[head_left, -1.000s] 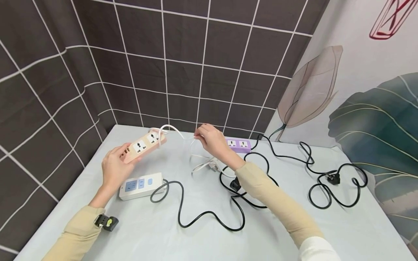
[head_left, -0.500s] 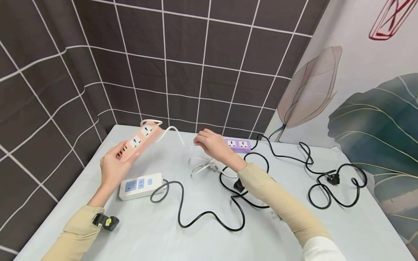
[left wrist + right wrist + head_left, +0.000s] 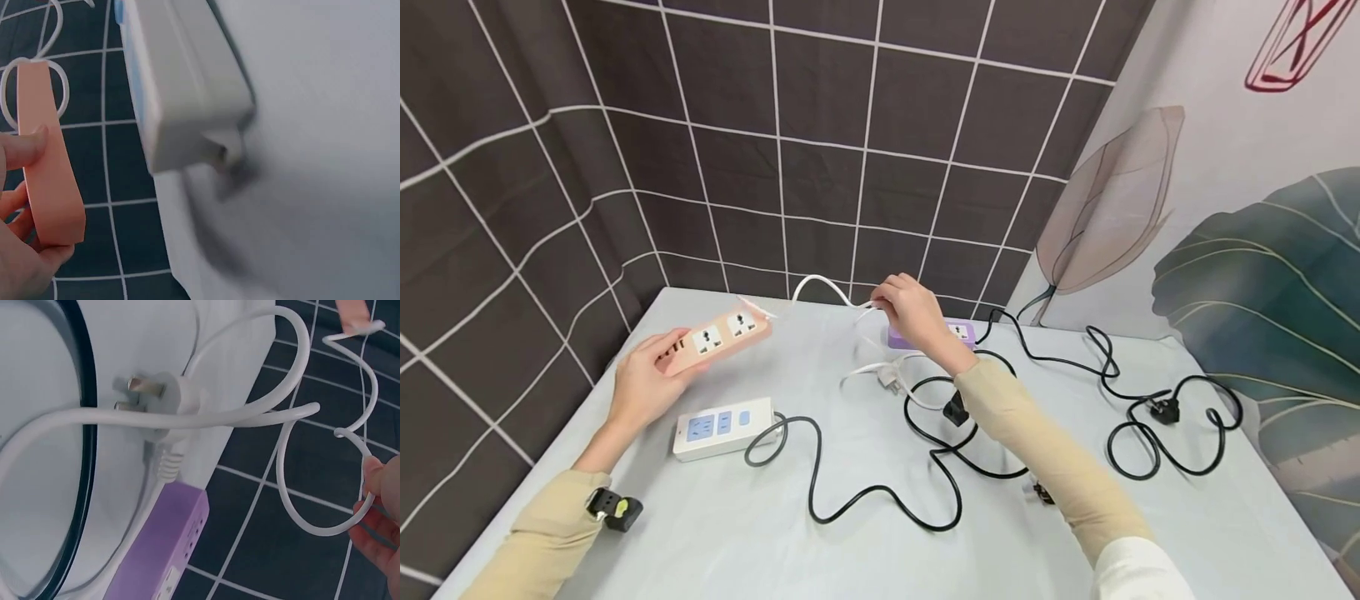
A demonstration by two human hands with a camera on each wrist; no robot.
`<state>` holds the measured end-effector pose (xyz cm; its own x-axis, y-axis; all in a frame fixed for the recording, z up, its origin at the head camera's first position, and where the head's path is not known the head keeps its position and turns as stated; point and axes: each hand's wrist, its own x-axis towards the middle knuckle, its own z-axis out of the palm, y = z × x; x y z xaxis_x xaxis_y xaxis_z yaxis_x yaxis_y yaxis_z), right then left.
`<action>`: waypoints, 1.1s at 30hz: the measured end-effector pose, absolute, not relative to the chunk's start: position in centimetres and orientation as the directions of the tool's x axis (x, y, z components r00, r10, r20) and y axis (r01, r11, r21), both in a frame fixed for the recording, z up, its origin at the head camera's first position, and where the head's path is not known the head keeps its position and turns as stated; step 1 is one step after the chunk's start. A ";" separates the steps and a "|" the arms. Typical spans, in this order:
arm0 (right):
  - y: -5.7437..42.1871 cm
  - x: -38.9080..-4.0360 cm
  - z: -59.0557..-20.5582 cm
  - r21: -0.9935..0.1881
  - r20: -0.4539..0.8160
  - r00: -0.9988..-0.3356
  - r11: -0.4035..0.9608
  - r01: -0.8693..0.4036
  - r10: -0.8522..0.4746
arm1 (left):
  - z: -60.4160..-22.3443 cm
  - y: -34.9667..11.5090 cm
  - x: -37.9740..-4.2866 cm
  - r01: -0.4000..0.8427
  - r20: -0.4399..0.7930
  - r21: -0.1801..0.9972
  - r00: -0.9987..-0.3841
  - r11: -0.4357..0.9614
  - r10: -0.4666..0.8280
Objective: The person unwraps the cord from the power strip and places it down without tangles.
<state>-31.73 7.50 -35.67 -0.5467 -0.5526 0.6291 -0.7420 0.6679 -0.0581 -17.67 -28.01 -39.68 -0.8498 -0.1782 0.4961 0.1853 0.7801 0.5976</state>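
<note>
My left hand grips a pink power strip by its near end, thumb on one side and fingers on the other. In the left wrist view the pink strip's plain side faces the camera. A white cord runs from its far end to my right hand, which pinches it between thumb and fingers. The rest of the cord hangs in loops below that pinch, seen up close in the right wrist view. Its white plug lies on the table beside a purple power strip, partly hidden behind my right hand.
A white power strip with blue sockets lies below the pink one. Its black cord winds across the table to a black plug. Another black cord ends in a plug at the right. A dark tiled-pattern curtain hangs behind.
My right hand has moved right and slightly up, drawing the white cord along. My left hand has tilted the pink strip up, then lowered its far end again, and shifted a little left.
</note>
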 end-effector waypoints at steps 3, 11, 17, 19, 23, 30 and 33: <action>7.6 -32.1 -35.8 -0.062 0.630 -0.553 0.674 -0.736 -0.546 | -40.3 -28.8 -17.6 0.183 0.501 0.561 -0.852 0.808 -0.155; 7.4 -33.6 -36.1 -0.110 0.579 -0.627 0.712 -0.693 -0.521 | -41.4 -29.8 -17.8 0.054 0.432 0.528 -0.876 0.848 -0.214; 6.8 -35.1 -37.2 -0.160 0.511 -0.680 0.719 -0.676 -0.526 | -42.2 -30.3 -18.2 -0.047 0.374 0.489 -0.891 0.871 -0.258; 6.6 -35.5 -37.8 -0.150 0.487 -0.679 0.714 -0.684 -0.549 | -42.5 -30.5 -18.3 -0.076 0.339 0.485 -0.902 0.871 -0.267; 6.3 -35.8 -38.8 -0.139 0.449 -0.678 0.704 -0.697 -0.583 | -43.1 -30.7 -18.4 -0.116 0.281 0.490 -0.917 0.864 -0.282; 6.4 -35.5 -39.3 -0.161 0.326 -0.722 0.717 -0.678 -0.610 | -43.3 -30.6 -18.8 -0.137 0.198 0.470 -0.946 0.872 -0.256; 6.3 -35.4 -39.5 -0.157 0.288 -0.723 0.714 -0.683 -0.628 | -43.1 -30.6 -18.8 -0.158 0.137 0.458 -0.960 0.875 -0.245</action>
<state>-35.39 6.34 -39.52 -0.7229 -0.6281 0.2880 -0.6827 0.7135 -0.1575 -18.80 -30.61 -43.08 -0.9599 -0.2446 0.1367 -0.1576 0.8747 0.4583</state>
